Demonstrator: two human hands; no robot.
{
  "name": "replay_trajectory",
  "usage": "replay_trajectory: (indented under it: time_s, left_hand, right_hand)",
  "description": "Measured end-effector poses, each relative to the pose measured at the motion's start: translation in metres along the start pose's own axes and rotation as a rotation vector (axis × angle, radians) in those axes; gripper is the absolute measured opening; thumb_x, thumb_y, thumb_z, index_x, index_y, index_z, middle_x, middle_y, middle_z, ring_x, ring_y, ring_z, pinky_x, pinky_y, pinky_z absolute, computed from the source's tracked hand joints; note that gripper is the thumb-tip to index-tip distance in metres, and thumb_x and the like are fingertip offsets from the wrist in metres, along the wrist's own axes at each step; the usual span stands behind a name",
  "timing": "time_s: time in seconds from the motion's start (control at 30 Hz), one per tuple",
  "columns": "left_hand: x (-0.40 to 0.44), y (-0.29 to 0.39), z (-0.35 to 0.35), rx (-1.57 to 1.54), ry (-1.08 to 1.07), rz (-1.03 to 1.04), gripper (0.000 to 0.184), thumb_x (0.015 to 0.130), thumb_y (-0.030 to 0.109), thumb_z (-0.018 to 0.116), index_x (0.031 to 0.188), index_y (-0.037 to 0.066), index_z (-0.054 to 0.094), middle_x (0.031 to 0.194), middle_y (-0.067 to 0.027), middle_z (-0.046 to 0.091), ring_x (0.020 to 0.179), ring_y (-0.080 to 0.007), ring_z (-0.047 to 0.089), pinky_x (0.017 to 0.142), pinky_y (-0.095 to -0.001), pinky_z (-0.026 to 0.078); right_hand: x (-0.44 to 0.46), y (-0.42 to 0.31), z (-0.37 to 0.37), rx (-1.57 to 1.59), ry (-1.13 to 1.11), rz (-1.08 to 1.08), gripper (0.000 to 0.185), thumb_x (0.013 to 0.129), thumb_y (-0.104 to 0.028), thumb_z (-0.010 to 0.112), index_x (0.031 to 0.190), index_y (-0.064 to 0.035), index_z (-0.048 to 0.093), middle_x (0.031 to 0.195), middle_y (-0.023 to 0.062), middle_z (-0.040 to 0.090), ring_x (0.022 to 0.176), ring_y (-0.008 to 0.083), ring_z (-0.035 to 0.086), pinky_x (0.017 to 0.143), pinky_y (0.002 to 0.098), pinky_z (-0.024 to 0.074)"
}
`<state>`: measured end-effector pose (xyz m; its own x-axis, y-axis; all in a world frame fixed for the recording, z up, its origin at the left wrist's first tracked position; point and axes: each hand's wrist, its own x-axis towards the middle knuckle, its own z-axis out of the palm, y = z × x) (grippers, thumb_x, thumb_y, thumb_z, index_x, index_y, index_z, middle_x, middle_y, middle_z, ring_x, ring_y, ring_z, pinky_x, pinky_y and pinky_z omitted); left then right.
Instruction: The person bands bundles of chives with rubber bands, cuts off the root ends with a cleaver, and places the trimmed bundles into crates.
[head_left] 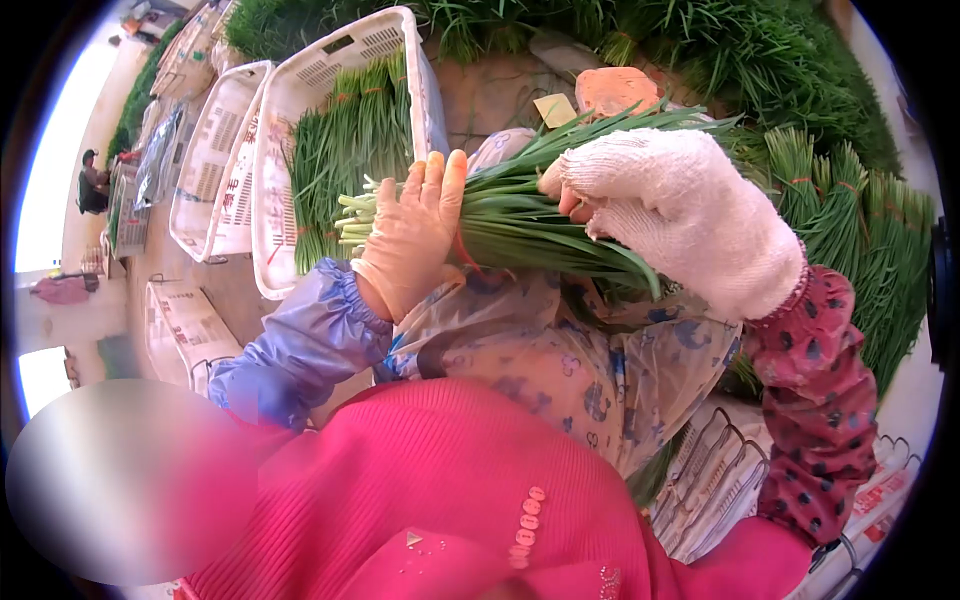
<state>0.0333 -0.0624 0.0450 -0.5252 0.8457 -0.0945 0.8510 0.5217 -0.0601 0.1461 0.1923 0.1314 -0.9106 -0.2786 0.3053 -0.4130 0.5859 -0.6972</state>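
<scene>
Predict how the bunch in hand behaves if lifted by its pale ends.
Probably floppy toward the tips: the bunch has long, thin leaves that bend beside the right hand. Likely stiffer at the pale ends, which stick out fairly straight. May splay; some leaves stray.

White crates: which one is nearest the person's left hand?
The large crate beside the left hand, holding red-banded green bundles; the other crates are farther away.

Bunch of long green stalks (510,232), lying crosswise between the left grip (408,235) and right grip (670,195); pale ends project beyond the left grip, a red band (462,250) beside it; leaves splay around the right grip.
</scene>
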Motion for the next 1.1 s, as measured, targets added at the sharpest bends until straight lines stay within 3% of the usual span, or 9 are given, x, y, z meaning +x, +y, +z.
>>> replay_trajectory:
  time_s: [0.1,0.23,0.33,0.47,0.57,0.8,0.87,1.0,1.1]
  left_hand:
    - [-0.001,-0.006,0.020,-0.406,0.019,-0.043,0.110,0.075,0.034,0.077,0.155,-0.005,0.013,0.151,-0.0261,0.039,0.138,-0.0373,0.041,0.106,-0.0506,0.036]
    - [-0.002,0.001,0.013,0.147,0.030,0.069,0.092,0.086,0.032,0.062,0.155,-0.008,0.016,0.146,-0.0268,0.046,0.122,-0.0309,0.054,0.094,-0.0404,0.041]
    - [-0.004,0.003,-0.017,0.093,-0.202,0.058,0.123,0.069,0.054,0.079,0.155,-0.006,0.015,0.148,-0.0228,0.046,0.124,-0.0291,0.051,0.096,-0.0408,0.038]
    - [-0.012,-0.002,-0.010,0.115,-0.093,0.009,0.141,0.051,0.057,0.087,0.158,0.002,0.013,0.149,-0.0148,0.044,0.140,-0.0340,0.037,0.107,-0.0518,0.035]
    - [-0.012,-0.011,-0.002,-0.070,-0.078,-0.003,0.142,0.050,0.045,0.092,0.158,0.003,0.012,0.156,-0.0197,0.032,0.148,-0.0422,0.023,0.112,-0.0616,0.029]
    - [-0.031,-0.001,-0.011,0.206,-0.212,0.033,0.143,0.047,0.039,0.095,0.159,0.009,0.012,0.150,-0.0195,0.038,0.138,-0.0345,0.039,0.104,-0.0537,0.039]
    - [-0.046,0.000,0.000,0.258,-0.135,0.073,0.114,0.065,0.033,0.087,0.158,0.012,0.023,0.144,-0.0191,0.044,0.128,-0.0313,0.048,0.098,-0.0493,0.042]
    - [-0.083,-0.004,0.030,0.413,0.283,0.311,0.052,0.091,0.018,0.057,0.142,0.016,0.050,0.136,-0.0219,0.050,0.119,-0.0356,0.053,0.094,-0.0492,0.045]
    - [-0.092,-0.004,-0.010,0.359,0.088,0.439,0.059,0.083,0.017,0.067,0.141,0.016,0.052,0.136,-0.0216,0.050,0.119,-0.0346,0.053,0.096,-0.0471,0.045]
  right_hand:
    - [0.010,-0.035,0.020,0.453,0.017,0.195,0.023,0.088,0.011,0.058,0.107,0.0023,0.067,0.090,0.0088,0.071,0.085,0.0143,0.068,0.076,0.0281,0.0569]
    - [0.017,-0.080,0.090,1.186,-0.054,0.403,0.021,0.090,0.008,0.058,0.110,0.0009,0.061,0.090,0.0088,0.069,0.086,0.0148,0.068,0.081,0.0279,0.0559]
    - [0.013,-0.075,0.092,0.961,-0.455,0.287,0.020,0.088,0.004,0.063,0.107,-0.0007,0.063,0.091,0.0082,0.069,0.086,0.0162,0.068,0.078,0.0289,0.0551]
    - [-0.038,-0.055,0.089,0.677,-0.157,0.744,0.021,0.085,0.002,0.064,0.105,-0.0027,0.065,0.091,0.0102,0.069,0.085,0.0198,0.069,0.074,0.0333,0.0545]
    - [-0.061,-0.041,0.098,-0.017,-0.055,0.654,0.018,0.087,-0.010,0.066,0.103,-0.0033,0.065,0.094,0.0196,0.067,0.085,0.0350,0.067,0.072,0.0413,0.0529]
    - [-0.084,0.003,0.137,0.259,0.134,1.004,0.030,0.094,-0.026,0.061,0.103,0.0016,0.067,0.093,0.0185,0.071,0.089,0.0359,0.068,0.082,0.0412,0.0528]
    - [-0.110,0.034,0.164,1.050,0.593,1.164,0.035,0.093,-0.024,0.062,0.114,0.0033,0.064,0.104,0.0220,0.070,0.100,0.0351,0.066,0.088,0.0353,0.0511]
    - [-0.153,0.071,0.172,-0.519,0.352,0.747,0.041,0.101,-0.019,0.050,0.139,-0.0047,0.052,0.143,0.0189,0.053,0.123,0.0304,0.058,0.101,0.0327,0.0482]
    - [-0.151,0.079,0.167,-0.175,0.524,0.874,0.041,0.100,-0.019,0.050,0.139,-0.0050,0.052,0.142,0.0183,0.054,0.123,0.0302,0.058,0.101,0.0330,0.0481]
